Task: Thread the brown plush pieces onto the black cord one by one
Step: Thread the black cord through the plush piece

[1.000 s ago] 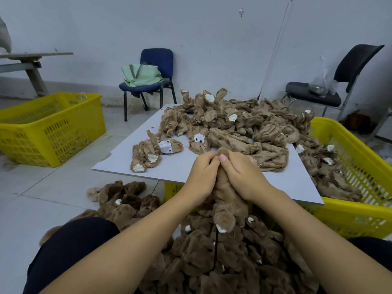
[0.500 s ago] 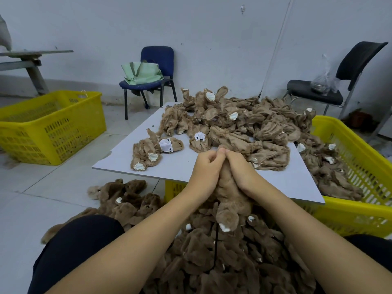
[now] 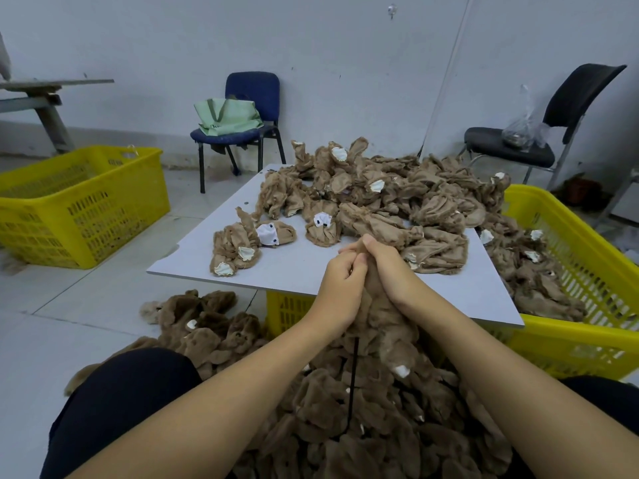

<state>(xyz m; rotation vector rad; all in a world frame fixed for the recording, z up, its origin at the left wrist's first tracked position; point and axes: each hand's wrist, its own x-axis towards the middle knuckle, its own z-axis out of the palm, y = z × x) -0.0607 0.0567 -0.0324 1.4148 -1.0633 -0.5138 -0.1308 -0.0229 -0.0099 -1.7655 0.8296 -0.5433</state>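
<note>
While we sit low on the floor, a white board (image 3: pixel 297 267) rests across a yellow crate (image 3: pixel 570 344) at right, carrying a far heap of inside-out brown skins (image 3: pixel 397 202); another yellow crate (image 3: pixel 79 205) stands at far left, with a blue chair (image 3: pixel 250 112) and a black chair (image 3: pixel 539 140) against the wall; near us a mound of threaded brown plush pieces (image 3: pixel 380 409) fills our lap; our left hand (image 3: pixel 340 292) and right hand (image 3: pixel 390 271) meet above it, fingers curled and clamped on one brown plush piece (image 3: pixel 377 312) between them; the black cord (image 3: pixel 352 385) hangs straight down from under our left hand into the mound.
</note>
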